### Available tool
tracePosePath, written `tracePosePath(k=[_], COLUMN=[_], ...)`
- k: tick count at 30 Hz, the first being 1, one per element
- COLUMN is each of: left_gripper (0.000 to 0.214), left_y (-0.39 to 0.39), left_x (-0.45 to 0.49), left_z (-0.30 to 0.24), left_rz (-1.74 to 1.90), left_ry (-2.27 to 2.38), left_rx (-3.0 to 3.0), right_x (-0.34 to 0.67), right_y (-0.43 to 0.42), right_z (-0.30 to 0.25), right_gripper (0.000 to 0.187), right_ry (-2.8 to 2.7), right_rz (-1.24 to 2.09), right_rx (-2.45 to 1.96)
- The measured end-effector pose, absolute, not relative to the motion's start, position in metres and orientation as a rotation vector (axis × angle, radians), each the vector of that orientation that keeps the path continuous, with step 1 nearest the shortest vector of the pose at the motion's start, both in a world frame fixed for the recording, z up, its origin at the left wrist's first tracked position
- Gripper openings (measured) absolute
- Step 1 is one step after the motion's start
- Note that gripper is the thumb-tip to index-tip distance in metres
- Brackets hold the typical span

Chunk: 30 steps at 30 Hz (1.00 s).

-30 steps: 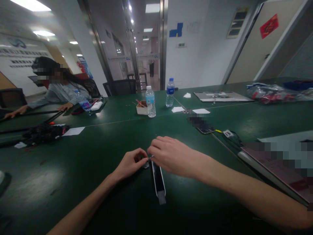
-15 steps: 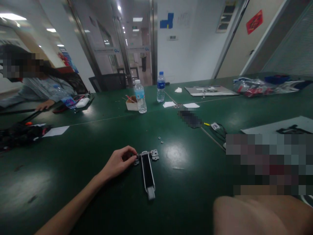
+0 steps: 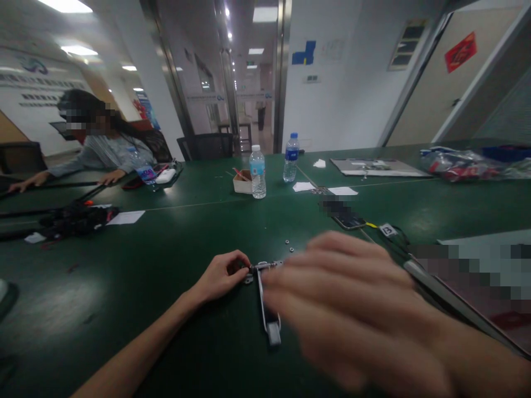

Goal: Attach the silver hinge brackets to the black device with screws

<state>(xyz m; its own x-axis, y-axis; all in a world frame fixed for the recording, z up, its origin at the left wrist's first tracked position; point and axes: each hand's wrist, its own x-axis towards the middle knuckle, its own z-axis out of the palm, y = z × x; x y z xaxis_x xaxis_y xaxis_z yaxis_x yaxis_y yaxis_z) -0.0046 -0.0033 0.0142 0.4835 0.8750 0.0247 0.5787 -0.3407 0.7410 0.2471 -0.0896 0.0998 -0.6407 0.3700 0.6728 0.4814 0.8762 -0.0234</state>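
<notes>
My left hand [image 3: 220,277] pinches the left end of a small metal hinge assembly [image 3: 265,266] between thumb and forefinger, low on the green table [image 3: 186,237]. A hinge plate [image 3: 248,280] shows just below its fingertips. From the hinge bar a narrow white-edged frame [image 3: 263,309] with a dark middle runs toward me, ending in a grey block [image 3: 274,334]. My right hand [image 3: 352,309] is over the right side of this assembly and hides part of it. Motion smears its fingers, so whether they hold anything is unclear. Two tiny nuts [image 3: 287,241] lie just beyond the hinge.
Two water bottles [image 3: 258,177] and a small box [image 3: 243,182] stand farther back. A phone [image 3: 348,216] with a cable lies ahead on the right, and a laptop [image 3: 464,309] is at the right. Across the left side sits a person [image 3: 103,149] near black gear [image 3: 78,218].
My right hand has swung in from the lower right to over the hinge assembly. The left hand keeps its pinch. The whole view has shifted, placing things farther right and slightly lower.
</notes>
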Motion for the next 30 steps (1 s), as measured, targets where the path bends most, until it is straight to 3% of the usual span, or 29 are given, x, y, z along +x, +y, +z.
tracePosePath(k=[3, 5, 8, 14, 18, 25, 30], left_gripper=[0.016, 0.015, 0.015, 0.015, 0.014, 0.011, 0.011], left_y=[-0.003, -0.003, -0.003, -0.002, -0.001, -0.001, -0.001], left_x=[-0.004, -0.003, -0.002, -0.001, -0.002, -0.002, -0.002], left_z=[0.013, 0.012, 0.011, 0.012, 0.009, 0.010, 0.010], left_rz=[0.552, 0.550, 0.571, 0.541, 0.530, 0.497, 0.508], left_ry=[1.198, 1.202, 1.188, 1.227, 1.233, 1.244, 1.236], left_rx=[2.089, 2.114, 2.142, 2.178, 2.181, 2.186, 2.203], right_x=[0.231, 0.231, 0.242, 0.261, 0.261, 0.250, 0.246], right_y=[-0.027, 0.006, 0.040, 0.068, 0.068, 0.046, 0.044], right_z=[0.115, 0.102, 0.067, 0.031, 0.036, 0.051, 0.047], right_gripper=[0.027, 0.026, 0.027, 0.017, 0.015, 0.018, 0.018], right_ry=[-2.453, -2.548, -2.715, -2.795, -2.774, -2.705, -2.668], right_rz=[-0.234, -0.192, 0.017, 0.270, 0.409, 1.064, 1.150], right_rx=[-1.051, -1.445, -1.698, -1.483, -1.375, -1.085, -1.034])
